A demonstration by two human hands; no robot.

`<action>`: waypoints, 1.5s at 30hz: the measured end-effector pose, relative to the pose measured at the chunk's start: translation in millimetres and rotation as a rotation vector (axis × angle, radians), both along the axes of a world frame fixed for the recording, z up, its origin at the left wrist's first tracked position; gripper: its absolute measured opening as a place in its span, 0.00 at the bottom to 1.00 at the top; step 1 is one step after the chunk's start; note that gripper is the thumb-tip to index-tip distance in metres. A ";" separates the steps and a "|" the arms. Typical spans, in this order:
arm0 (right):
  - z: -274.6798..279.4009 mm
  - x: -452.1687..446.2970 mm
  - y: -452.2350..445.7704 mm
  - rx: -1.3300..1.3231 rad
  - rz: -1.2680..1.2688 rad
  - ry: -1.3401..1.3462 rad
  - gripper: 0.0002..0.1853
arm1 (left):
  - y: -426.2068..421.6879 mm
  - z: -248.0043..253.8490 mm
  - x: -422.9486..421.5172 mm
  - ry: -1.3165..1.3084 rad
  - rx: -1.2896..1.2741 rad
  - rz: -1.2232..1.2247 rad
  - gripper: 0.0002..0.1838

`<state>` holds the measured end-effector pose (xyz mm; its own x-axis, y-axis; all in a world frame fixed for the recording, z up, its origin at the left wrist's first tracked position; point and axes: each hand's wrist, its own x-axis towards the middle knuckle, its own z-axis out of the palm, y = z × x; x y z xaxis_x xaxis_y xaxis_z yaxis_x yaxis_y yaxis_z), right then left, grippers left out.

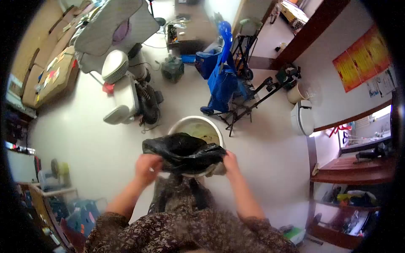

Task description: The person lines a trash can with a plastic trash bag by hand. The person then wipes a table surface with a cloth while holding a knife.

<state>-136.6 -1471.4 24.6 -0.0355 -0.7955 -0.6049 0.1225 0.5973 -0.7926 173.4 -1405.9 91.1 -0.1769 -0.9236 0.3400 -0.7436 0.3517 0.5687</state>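
A black plastic bag (181,147) is stretched between my two hands, in front of my body. My left hand (148,168) is closed on the bag's left side, and my right hand (230,162) grips its right edge. Below the bag stands a round white bucket (174,126) on the floor, its near part covered by the bag. Something murky, perhaps water with dark bits, shows inside the bucket. What lies within the bag, if anything, I cannot make out.
Beyond the bucket stand a blue folding cart (223,82) and a black tripod-like frame (249,111). White stacked plastic stools (122,95) are ahead on the left. A white bin (302,118) stands by the right wall, with wooden shelves (344,175) nearer.
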 end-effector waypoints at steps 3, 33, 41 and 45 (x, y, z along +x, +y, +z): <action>14.1 5.4 4.4 -0.011 0.102 -0.048 0.08 | 6.9 31.3 -52.4 -0.187 0.206 -0.225 0.18; 97.2 101.0 55.6 -0.067 0.748 -0.228 0.13 | 27.4 -16.2 140.1 1.216 0.924 0.098 0.27; 104.1 131.9 61.3 0.023 0.556 -0.489 0.10 | 114.1 -53.7 175.7 1.845 0.307 0.200 0.30; 118.2 142.4 65.6 -0.034 0.445 -0.483 0.11 | 140.0 -26.6 179.8 1.679 0.122 0.723 0.17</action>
<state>5.8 -1405.8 142.8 0.5705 -0.6905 -0.4446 0.2166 0.6487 -0.7296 353.3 -1265.9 64.5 0.6383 -0.6854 -0.3504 0.6031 0.1624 0.7809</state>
